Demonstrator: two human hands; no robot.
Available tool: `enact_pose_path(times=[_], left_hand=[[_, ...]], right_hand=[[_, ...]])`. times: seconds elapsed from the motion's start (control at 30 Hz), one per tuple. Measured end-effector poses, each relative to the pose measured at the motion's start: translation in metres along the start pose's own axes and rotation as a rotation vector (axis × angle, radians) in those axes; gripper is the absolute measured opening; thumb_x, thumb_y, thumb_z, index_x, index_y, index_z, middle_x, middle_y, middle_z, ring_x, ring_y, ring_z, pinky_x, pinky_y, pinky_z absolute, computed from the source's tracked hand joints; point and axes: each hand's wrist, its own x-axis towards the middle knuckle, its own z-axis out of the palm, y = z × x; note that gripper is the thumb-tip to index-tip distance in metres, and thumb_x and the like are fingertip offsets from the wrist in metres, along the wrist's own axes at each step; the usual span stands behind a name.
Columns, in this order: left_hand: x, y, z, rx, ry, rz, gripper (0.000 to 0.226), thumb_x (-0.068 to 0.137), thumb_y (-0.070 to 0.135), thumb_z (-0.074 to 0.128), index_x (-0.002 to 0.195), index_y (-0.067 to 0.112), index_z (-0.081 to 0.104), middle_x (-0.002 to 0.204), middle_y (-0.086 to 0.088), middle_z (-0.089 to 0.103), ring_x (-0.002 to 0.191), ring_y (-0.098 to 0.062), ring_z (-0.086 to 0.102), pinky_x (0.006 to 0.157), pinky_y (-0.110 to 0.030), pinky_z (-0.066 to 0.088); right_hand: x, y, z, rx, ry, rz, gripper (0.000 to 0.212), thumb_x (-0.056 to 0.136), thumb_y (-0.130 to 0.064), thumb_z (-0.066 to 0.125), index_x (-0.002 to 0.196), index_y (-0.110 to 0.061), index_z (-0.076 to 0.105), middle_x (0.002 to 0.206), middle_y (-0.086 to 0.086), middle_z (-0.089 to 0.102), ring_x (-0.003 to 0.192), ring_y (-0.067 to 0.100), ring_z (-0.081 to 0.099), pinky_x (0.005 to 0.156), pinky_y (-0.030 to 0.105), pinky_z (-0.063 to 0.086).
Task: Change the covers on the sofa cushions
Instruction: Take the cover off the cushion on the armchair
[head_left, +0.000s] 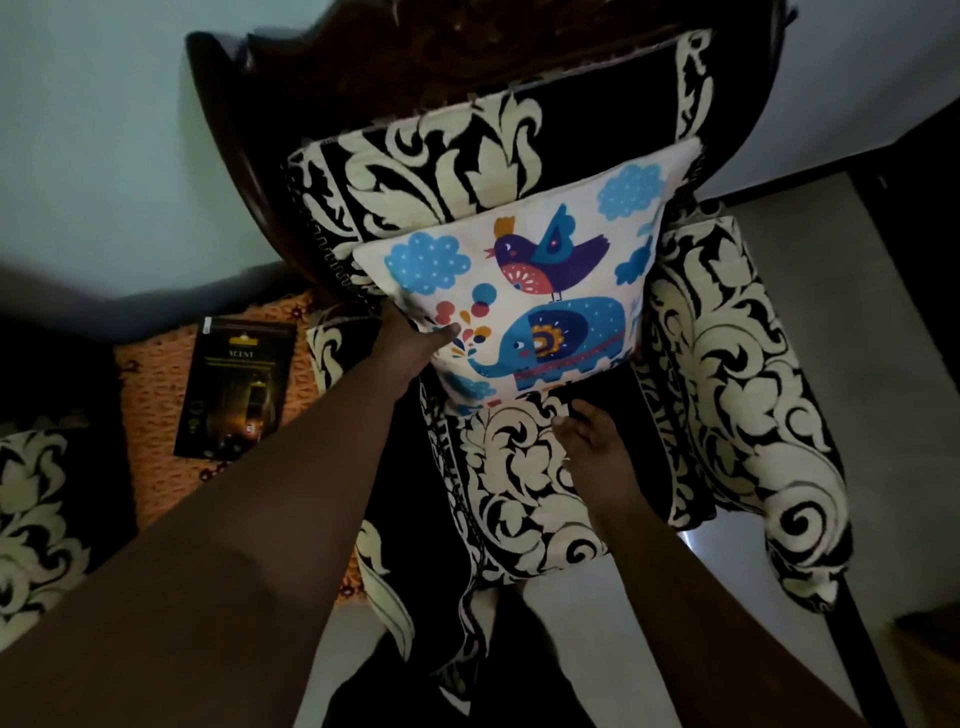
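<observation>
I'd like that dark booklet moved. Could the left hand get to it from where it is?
Probably yes, once it lets go: the left hand grips the cushion, and the booklet lies uncovered on the orange cloth just left of that arm.

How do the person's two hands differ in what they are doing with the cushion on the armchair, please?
The left hand grips the cushion at its left edge, thumb on the printed front; the right hand holds nothing, fingers loosely spread. The left hand is raised at the cushion's side; the right hand lies lower, on the seat just below the cushion. Both are bare.
</observation>
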Motion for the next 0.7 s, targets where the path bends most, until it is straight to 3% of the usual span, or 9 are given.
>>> enact_pose_path(times=[0.1, 0.2, 0.3, 0.37, 0.43, 0.53, 0.63, 0.7], left_hand=[[0.025, -0.01, 0.006, -0.031, 0.004, -0.018, 0.076, 0.072, 0.027, 0.09, 0.136, 0.011, 0.052, 0.128, -0.003, 0.067, 0.111, -0.017, 0.067, 0.097, -0.041, 0.056], [0.025, -0.009, 0.01, 0.12, 0.062, 0.042, 0.054, 0.078, 0.043, 0.081, 0.122, 0.016, 0.067, 0.12, -0.002, 0.071, 0.106, -0.02, 0.068, 0.095, -0.044, 0.056], [0.01, -0.011, 0.011, 0.316, 0.042, 0.151, 0.058, 0.078, 0.066, 0.068, 0.114, 0.021, 0.07, 0.116, 0.002, 0.072, 0.104, -0.02, 0.067, 0.09, -0.041, 0.057], [-0.007, -0.016, 0.012, 0.493, 0.029, 0.277, 0.066, 0.079, 0.08, 0.053, 0.108, 0.023, 0.069, 0.111, 0.004, 0.071, 0.102, -0.019, 0.066, 0.084, -0.04, 0.057], [-0.031, -0.017, 0.014, 0.61, 0.037, 0.485, 0.061, 0.087, 0.076, 0.048, 0.095, 0.02, 0.069, 0.1, 0.0, 0.069, 0.096, -0.022, 0.064, 0.078, -0.039, 0.055], [-0.082, -0.009, 0.007, 0.565, 0.09, 0.845, 0.032, 0.089, 0.043, 0.064, 0.077, 0.013, 0.061, 0.088, -0.01, 0.061, 0.09, -0.033, 0.06, 0.075, -0.039, 0.052], [-0.134, 0.006, -0.013, 0.54, 0.069, 1.06, 0.02, 0.087, 0.031, 0.067, 0.093, 0.012, 0.07, 0.101, -0.011, 0.062, 0.104, -0.038, 0.06, 0.09, -0.046, 0.049], [-0.165, 0.014, -0.035, 0.537, 0.072, 1.218, 0.021, 0.087, 0.029, 0.065, 0.09, 0.01, 0.073, 0.1, -0.011, 0.062, 0.105, -0.036, 0.056, 0.094, -0.045, 0.046]], right_hand=[[0.009, -0.008, 0.011, 0.019, -0.005, -0.023, 0.043, 0.097, -0.025, 0.067, 0.137, -0.021, 0.052, 0.131, 0.006, 0.062, 0.118, 0.014, 0.059, 0.097, 0.038, 0.049], [0.016, -0.016, 0.021, -0.005, -0.008, -0.023, 0.036, 0.095, -0.033, 0.069, 0.128, -0.027, 0.056, 0.124, -0.002, 0.065, 0.116, 0.012, 0.059, 0.107, 0.047, 0.047], [0.017, -0.028, 0.03, -0.058, -0.007, -0.081, 0.019, 0.094, -0.041, 0.068, 0.11, -0.036, 0.059, 0.116, -0.011, 0.065, 0.113, 0.01, 0.06, 0.107, 0.055, 0.046], [0.012, -0.042, 0.037, -0.059, -0.017, -0.094, 0.032, 0.094, -0.044, 0.067, 0.119, -0.025, 0.06, 0.121, -0.001, 0.065, 0.117, 0.018, 0.059, 0.106, 0.052, 0.047], [0.001, -0.059, 0.043, -0.044, -0.008, -0.118, 0.04, 0.097, -0.045, 0.063, 0.124, -0.016, 0.058, 0.114, 0.003, 0.067, 0.11, 0.022, 0.063, 0.096, 0.043, 0.052], [-0.025, -0.08, 0.048, -0.083, 0.011, -0.245, 0.044, 0.098, -0.054, 0.055, 0.111, -0.013, 0.058, 0.097, 0.005, 0.07, 0.092, 0.025, 0.069, 0.08, 0.041, 0.056], [-0.062, -0.095, 0.047, -0.103, 0.033, -0.356, 0.072, 0.087, -0.076, 0.046, 0.108, -0.009, 0.058, 0.1, 0.008, 0.071, 0.096, 0.023, 0.07, 0.087, 0.052, 0.057], [-0.094, -0.106, 0.05, -0.011, -0.02, -0.396, 0.084, 0.08, -0.086, 0.045, 0.115, -0.011, 0.059, 0.112, 0.008, 0.071, 0.107, 0.023, 0.068, 0.093, 0.051, 0.056]])
